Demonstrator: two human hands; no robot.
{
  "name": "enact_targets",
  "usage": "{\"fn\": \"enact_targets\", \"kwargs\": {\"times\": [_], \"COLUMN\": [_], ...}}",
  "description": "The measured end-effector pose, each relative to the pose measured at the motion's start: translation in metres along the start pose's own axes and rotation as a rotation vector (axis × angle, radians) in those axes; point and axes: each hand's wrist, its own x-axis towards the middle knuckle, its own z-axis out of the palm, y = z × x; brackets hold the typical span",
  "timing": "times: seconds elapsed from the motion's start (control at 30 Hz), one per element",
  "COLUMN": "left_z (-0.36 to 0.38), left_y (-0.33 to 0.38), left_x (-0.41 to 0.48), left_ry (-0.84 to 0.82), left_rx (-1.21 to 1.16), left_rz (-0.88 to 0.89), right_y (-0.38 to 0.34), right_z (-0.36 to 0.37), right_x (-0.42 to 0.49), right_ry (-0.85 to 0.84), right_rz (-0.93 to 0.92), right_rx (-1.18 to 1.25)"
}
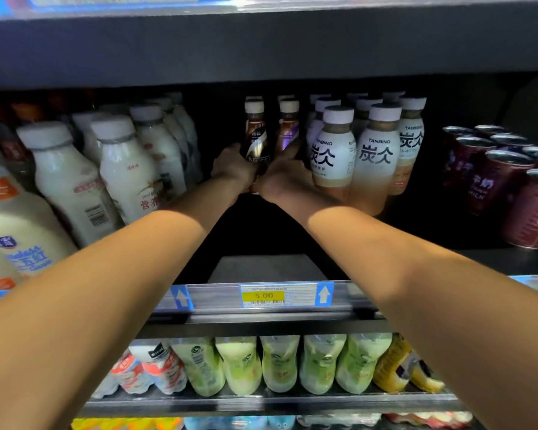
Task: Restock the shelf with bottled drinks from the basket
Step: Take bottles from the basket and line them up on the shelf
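Both arms are deep in the middle shelf [261, 270] now. The left hand [234, 169] curls round the lower body of a brown coffee bottle [257, 138] standing upright in the dark gap. The right hand [281, 178], touching the left, wraps the purple-labelled bottle [289, 130] just beside it. TANBING bottles [333, 150] crowd the right, white milk bottles [125, 169] the left. A 5.00 price tag [263, 295] sits on the front rail.

The shelf [218, 297] is dim inside, darkest at its back toward 12 o'clock. Light from the front brightens the arms [106, 274], shadowed near the wrists. Bottles [66, 181] at 9 o'clock and cans [503, 178] at 3 o'clock are blurred and bowed.
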Motion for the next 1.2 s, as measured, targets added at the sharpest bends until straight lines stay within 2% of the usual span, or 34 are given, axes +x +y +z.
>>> {"fn": "enact_targets", "kwargs": {"times": [0.2,0.43,0.5,0.6,0.7,0.77,0.87,0.97,1.03,1.07,1.13,1.2], "left_z": [-0.001,-0.005,-0.009,-0.023,-0.045,-0.056,-0.061,-0.056,-0.044,-0.038,-0.021,0.000], "left_y": [0.000,0.001,0.004,0.008,0.018,0.029,0.048,0.063,0.068,0.072,0.084,0.098], "left_x": [0.000,-0.001,-0.003,-0.020,-0.059,-0.087,-0.133,-0.178,-0.204,-0.218,-0.245,-0.273], "left_ry": [-0.011,-0.058,-0.067,-0.066,-0.151,-0.175,-0.155,-0.191,-0.199,-0.212,-0.290,-0.384], "left_rx": [0.022,-0.066,-0.066,0.077,0.101,0.237,0.540,0.526,0.478,0.435,0.354,0.378], "left_rz": [0.002,-0.047,-0.085,-0.050,0.097,0.242,0.454,0.651,0.808,0.879,0.981,1.099], "right_y": [0.006,0.003,0.000,-0.004,-0.007,-0.005,0.008,0.035,0.055,0.067,0.089,0.112], "right_z": [0.002,-0.005,-0.013,-0.033,-0.055,-0.073,-0.107,-0.128,-0.145,-0.153,-0.172,-0.191], "right_x": [-0.001,-0.007,-0.015,-0.031,-0.049,-0.069,-0.113,-0.159,-0.185,-0.199,-0.230,-0.260], "right_ry": [-0.005,-0.035,-0.039,-0.097,-0.152,-0.147,-0.018,0.176,0.264,0.254,0.220,0.150], "right_rz": [-0.046,-0.034,-0.076,-0.207,-0.259,-0.277,-0.380,-0.469,-0.418,-0.346,-0.147,0.094], "right_rx": [-0.065,-0.079,-0.135,-0.250,-0.330,-0.436,-0.628,-0.759,-0.759,-0.790,-0.844,-0.970]}}
